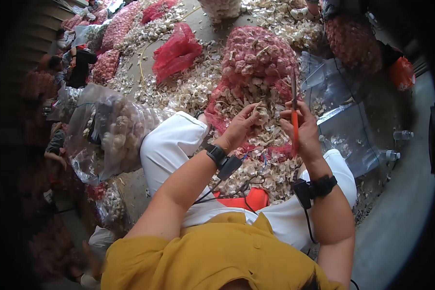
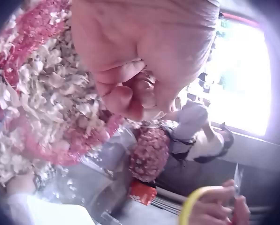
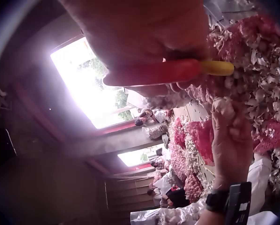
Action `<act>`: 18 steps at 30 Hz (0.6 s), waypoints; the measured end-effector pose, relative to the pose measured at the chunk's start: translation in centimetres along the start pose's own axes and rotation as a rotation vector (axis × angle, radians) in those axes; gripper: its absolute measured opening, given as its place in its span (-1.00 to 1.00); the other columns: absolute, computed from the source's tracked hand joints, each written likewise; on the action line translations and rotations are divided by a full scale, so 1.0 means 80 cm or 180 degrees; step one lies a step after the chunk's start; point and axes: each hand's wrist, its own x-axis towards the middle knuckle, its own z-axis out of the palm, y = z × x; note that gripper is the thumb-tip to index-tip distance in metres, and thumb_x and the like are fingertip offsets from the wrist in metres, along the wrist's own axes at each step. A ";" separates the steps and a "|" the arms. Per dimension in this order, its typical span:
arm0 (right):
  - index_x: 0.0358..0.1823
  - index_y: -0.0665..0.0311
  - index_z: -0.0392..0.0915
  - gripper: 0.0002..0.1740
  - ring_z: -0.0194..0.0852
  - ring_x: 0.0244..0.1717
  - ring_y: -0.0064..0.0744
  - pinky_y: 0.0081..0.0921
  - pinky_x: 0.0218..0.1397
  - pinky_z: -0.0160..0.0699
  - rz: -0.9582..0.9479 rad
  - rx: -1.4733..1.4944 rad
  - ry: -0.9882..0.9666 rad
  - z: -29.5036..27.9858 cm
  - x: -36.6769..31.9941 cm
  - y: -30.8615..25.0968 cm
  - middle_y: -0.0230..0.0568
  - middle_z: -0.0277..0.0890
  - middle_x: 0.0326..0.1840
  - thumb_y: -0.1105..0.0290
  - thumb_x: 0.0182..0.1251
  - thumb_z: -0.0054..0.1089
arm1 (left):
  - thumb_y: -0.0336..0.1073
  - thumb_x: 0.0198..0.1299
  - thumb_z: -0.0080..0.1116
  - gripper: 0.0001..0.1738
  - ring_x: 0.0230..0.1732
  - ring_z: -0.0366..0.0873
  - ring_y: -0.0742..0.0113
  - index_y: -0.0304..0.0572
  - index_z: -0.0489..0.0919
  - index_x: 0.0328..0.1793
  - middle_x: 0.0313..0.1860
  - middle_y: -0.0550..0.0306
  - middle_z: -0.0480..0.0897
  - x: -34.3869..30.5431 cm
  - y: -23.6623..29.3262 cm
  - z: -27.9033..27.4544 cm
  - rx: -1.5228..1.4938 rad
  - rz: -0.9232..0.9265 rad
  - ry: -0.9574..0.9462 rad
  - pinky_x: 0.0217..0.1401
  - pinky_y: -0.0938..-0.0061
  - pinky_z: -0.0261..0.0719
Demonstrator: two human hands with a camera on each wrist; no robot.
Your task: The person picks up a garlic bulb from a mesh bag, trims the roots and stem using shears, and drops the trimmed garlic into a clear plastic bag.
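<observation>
My left hand (image 1: 237, 130) pinches a pale garlic bulb (image 1: 262, 115) between thumb and fingers, above a heap of papery skins. In the left wrist view, its curled fingers (image 2: 130, 101) mostly hide the bulb. To the right, my right hand (image 1: 308, 133) grips a pair of scissors (image 1: 295, 126), the blades pointing away from my body. Red and yellow show on the scissors' handles (image 3: 154, 72) in the right wrist view. A small gap separates the scissors from the bulb. Beyond both hands stands a red mesh sack (image 1: 256, 48) of garlic bulbs, its near part spread under the skins.
Loose garlic skins (image 1: 275, 179) lie between my legs. A clear plastic bag (image 1: 113, 130) of bulbs stands at left, and plastic sheeting (image 1: 343, 130) with bottles (image 1: 392, 155) lies at right. A crumpled red mesh bag (image 1: 178, 53) lies ahead. Other people sit at far left.
</observation>
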 end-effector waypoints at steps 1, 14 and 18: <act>0.08 0.21 0.37 -0.52 0.50 -0.22 -0.59 -0.61 -0.17 0.52 -0.0387 -0.0311 0.0017 0.006 0.000 0.009 -0.29 0.56 -0.17 0.49 0.12 0.32 | -0.12 0.39 -0.07 -0.63 -0.41 0.41 0.57 0.02 0.33 0.26 -0.15 0.28 0.55 -0.010 0.004 0.006 -0.0077 0.0136 -0.0152 -0.48 0.68 0.33; 0.07 0.18 0.30 -0.44 0.54 -0.10 -0.47 -0.52 -0.03 0.56 -0.0511 0.1061 -0.0356 0.038 -0.036 0.008 -0.34 0.51 -0.15 0.58 0.05 0.37 | -0.19 0.34 0.03 -0.54 -0.25 0.48 0.58 -0.11 0.27 0.30 -0.11 0.28 0.55 -0.075 0.015 0.073 0.0267 0.0840 -0.0097 -0.29 0.62 0.42; 0.06 0.18 0.30 -0.48 0.54 -0.10 -0.45 -0.51 -0.02 0.56 -0.0289 0.1583 -0.0483 0.030 -0.039 0.009 -0.32 0.52 -0.16 0.57 0.09 0.34 | -0.27 0.31 0.08 -0.49 -0.30 0.44 0.62 -0.12 0.29 0.36 -0.12 0.28 0.59 -0.078 0.026 0.072 0.0385 0.0973 -0.0234 -0.33 0.66 0.35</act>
